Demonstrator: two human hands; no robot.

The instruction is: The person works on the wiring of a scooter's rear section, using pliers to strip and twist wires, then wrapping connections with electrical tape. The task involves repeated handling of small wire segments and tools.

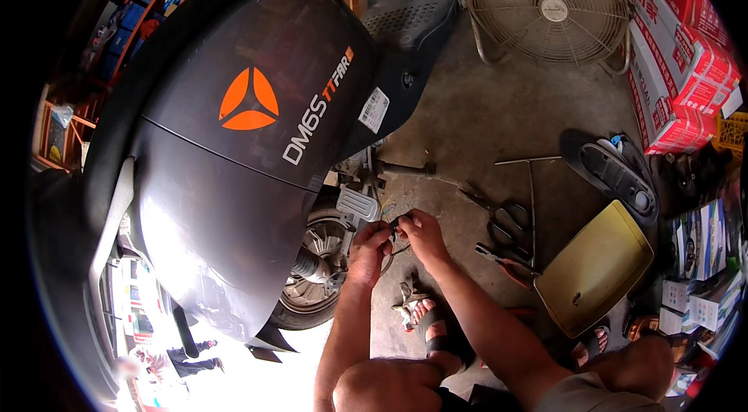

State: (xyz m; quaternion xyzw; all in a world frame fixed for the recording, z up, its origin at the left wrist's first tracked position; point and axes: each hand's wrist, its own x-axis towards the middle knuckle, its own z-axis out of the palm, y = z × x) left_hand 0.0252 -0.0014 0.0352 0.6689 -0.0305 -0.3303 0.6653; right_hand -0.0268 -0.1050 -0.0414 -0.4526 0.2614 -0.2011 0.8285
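Observation:
My left hand (370, 251) and my right hand (421, 236) are close together, low beside a grey electric scooter (202, 202). Between their pinched fingertips is a small black piece (394, 228), mostly covered by the fingers, so its kind cannot be made out. A few thin wires (386, 210) show just above the left hand. A dark cable (400, 250) curves below the fingers. Next to the left hand are the scooter's grey ribbed foot pedal (359, 204) and its rear wheel (313, 301).
Scissors (506, 221), red-handled pliers (505, 262) and a T-shaped metal rod (532, 202) lie on the floor to the right. Beyond them are a yellow tray (594, 269) and a dark oval part (612, 174). A floor fan (549, 3) and red-and-white boxes (682, 73) stand farther back.

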